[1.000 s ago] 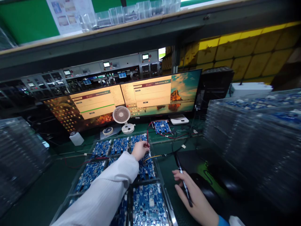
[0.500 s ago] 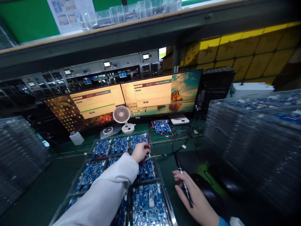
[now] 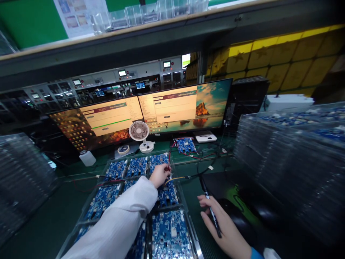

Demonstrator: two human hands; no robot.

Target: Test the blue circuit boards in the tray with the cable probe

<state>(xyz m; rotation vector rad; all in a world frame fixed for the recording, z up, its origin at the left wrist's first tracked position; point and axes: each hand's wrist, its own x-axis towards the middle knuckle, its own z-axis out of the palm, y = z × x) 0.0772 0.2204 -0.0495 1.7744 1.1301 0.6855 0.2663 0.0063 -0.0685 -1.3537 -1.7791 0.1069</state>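
My left hand [image 3: 160, 175] reaches over a clear plastic tray [image 3: 192, 233] of blue circuit boards. Its fingers are pinched on a thin red-and-black cable [image 3: 169, 160] at the right edge of a circuit board [image 3: 167, 194]; the fingertips hide the cable's end. Close by, a yellow wire [image 3: 176, 178] runs from that board to a dark connector on the right. My right hand [image 3: 225, 226] is closed around a black pen [image 3: 212, 214], held slanting above the dark mat, beside a black computer mouse [image 3: 234, 216].
Two monitors [image 3: 185, 108] stand behind the tray, with a small white fan [image 3: 139, 131] before them. Another circuit board [image 3: 185, 145] with wires lies at the back. Stacked clear trays rise on the left [image 3: 24, 183] and right [image 3: 285, 162]. A shelf edge [image 3: 151, 27] crosses overhead.
My left hand has shifted very slightly to the left, still pinching the cable. My right hand and the pen have stayed in place.
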